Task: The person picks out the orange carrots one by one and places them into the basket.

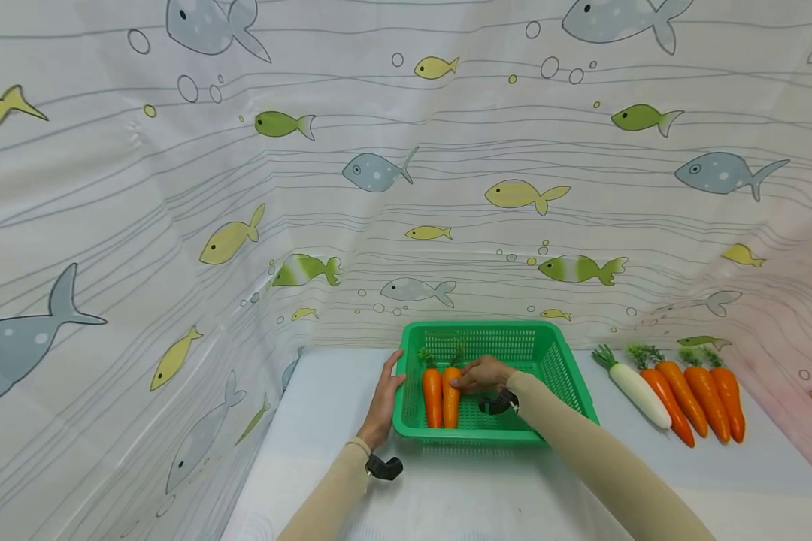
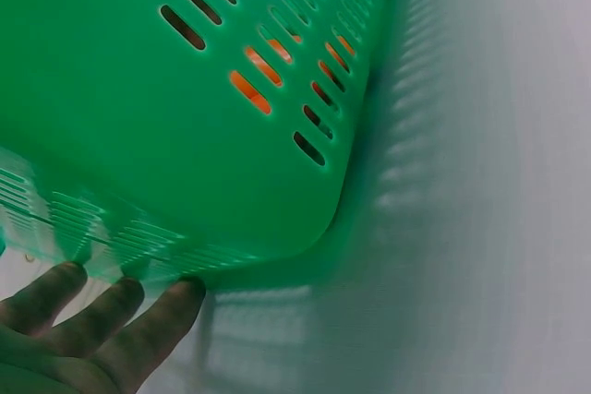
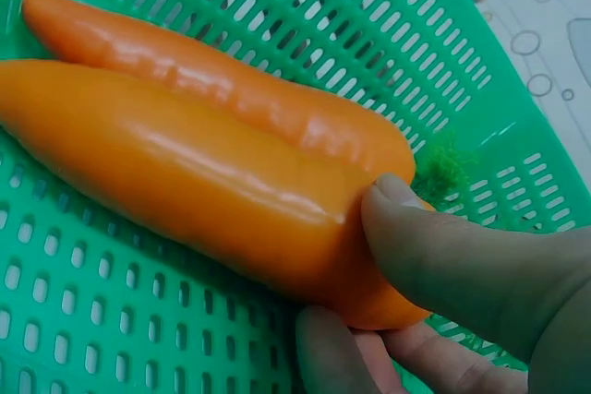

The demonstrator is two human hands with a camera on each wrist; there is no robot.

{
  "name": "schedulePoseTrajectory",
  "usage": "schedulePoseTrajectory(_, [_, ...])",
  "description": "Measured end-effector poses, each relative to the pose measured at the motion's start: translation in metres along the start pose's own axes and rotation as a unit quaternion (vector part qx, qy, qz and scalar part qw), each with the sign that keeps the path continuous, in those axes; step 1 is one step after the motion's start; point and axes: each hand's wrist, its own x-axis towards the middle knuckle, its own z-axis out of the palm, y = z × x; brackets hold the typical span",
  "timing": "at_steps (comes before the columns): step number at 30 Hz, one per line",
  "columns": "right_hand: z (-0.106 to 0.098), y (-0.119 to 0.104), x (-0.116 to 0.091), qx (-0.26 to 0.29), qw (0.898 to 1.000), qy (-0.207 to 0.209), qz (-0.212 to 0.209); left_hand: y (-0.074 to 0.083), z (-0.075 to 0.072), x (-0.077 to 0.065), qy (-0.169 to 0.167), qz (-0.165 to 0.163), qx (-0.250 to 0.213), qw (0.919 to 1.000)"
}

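Note:
Two orange carrots with green tops lie side by side at the left end of a green plastic basket [image 1: 474,434]. My right hand [image 1: 485,375] reaches into the basket and pinches the right-hand carrot [image 1: 450,409] near its leafy end. In the right wrist view, the thumb presses on top of that carrot and fingers curl below it. Alongside it lies the other carrot [image 3: 231,85]. My left hand [image 1: 382,398] rests against the outside of the basket's left wall. Its extended fingers [image 2: 152,329] touch the slotted plastic in the left wrist view.
Right of the basket, a white radish [image 1: 639,394] and several more carrots [image 1: 707,402] lie in a row on the white table [image 1: 338,391]. A fish-patterned sheet [image 1: 406,210] hangs behind the table and along both sides.

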Motion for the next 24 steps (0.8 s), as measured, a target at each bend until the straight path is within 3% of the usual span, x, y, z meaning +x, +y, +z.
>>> schedulePoseTrajectory(7, [0.000, -0.001, -0.001, -0.020, 1.000, 0.004, -0.004, 0.000, 0.000, 0.001, -0.001, -0.001, 0.003, 1.0000])
schedulePoseTrajectory(24, [0.002, -0.008, -0.018, -0.009, 1.000, -0.007, -0.008, -0.001, 0.001, -0.001, 0.000, 0.007, 0.005, 1.0000])
